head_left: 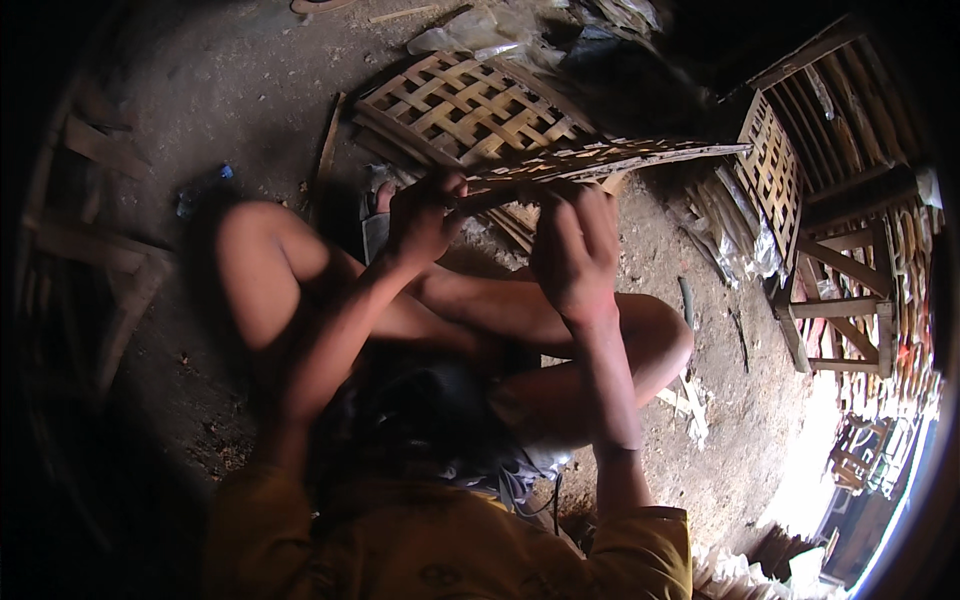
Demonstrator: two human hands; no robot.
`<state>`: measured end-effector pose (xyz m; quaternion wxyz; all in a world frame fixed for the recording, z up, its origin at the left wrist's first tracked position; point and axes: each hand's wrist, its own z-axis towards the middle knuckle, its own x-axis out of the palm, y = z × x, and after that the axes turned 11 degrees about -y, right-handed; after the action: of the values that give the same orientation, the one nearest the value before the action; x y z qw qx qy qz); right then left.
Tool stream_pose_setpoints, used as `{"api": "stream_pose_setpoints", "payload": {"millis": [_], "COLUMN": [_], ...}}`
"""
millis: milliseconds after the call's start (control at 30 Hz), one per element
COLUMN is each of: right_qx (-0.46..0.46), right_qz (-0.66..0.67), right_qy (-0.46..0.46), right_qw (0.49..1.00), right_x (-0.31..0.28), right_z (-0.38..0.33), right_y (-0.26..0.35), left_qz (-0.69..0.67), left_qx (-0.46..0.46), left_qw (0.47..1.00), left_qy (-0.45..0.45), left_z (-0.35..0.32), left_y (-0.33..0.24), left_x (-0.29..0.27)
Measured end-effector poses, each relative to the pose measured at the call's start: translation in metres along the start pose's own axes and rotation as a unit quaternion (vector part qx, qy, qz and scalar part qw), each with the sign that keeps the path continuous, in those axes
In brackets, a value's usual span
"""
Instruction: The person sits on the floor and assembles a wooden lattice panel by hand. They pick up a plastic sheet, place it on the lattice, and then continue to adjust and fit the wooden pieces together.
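I hold a woven bamboo lattice panel point(610, 157) edge-on in front of me, above my bent knees. My left hand point(425, 215) is closed on its near left edge, pinching a strip. My right hand point(575, 250) grips the same near edge a little further right, fingers curled around the strips. A second woven bamboo lattice panel point(470, 105) lies flat on the dirt floor just beyond the one I hold.
Wooden slatted frames and a stool-like stand point(840, 250) crowd the right side, with another lattice piece point(770, 175) leaning there. Loose bamboo strips point(328, 150) and plastic scraps point(465, 35) lie on the dirt floor. A wooden frame point(100, 250) sits in shadow at left.
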<state>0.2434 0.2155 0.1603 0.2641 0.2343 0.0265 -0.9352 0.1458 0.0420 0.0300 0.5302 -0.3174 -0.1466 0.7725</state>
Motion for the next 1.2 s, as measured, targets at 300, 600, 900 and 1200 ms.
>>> {"api": "stream_pose_setpoints", "payload": {"millis": [300, 600, 900, 1200], "right_qx": [-0.003, -0.025, -0.004, -0.02], "right_qz": [-0.005, -0.026, -0.028, -0.059], "right_qy": [0.065, 0.047, 0.055, 0.015], "right_qw": [0.998, 0.998, 0.998, 0.998], "right_x": [0.004, 0.005, 0.007, -0.003], "right_z": [-0.005, -0.003, -0.003, -0.006], "right_y": [-0.006, -0.008, -0.011, -0.015], "left_qz": [0.025, 0.021, -0.034, -0.014], "left_qx": [0.041, 0.013, 0.0, -0.02], "left_qw": [0.998, 1.0, 0.999, 1.0], "left_qy": [-0.027, -0.015, -0.027, 0.002], "left_z": [0.0, -0.001, -0.005, -0.004], "left_y": [0.003, 0.003, 0.011, 0.004], "left_x": [0.002, 0.004, 0.004, 0.006]}}
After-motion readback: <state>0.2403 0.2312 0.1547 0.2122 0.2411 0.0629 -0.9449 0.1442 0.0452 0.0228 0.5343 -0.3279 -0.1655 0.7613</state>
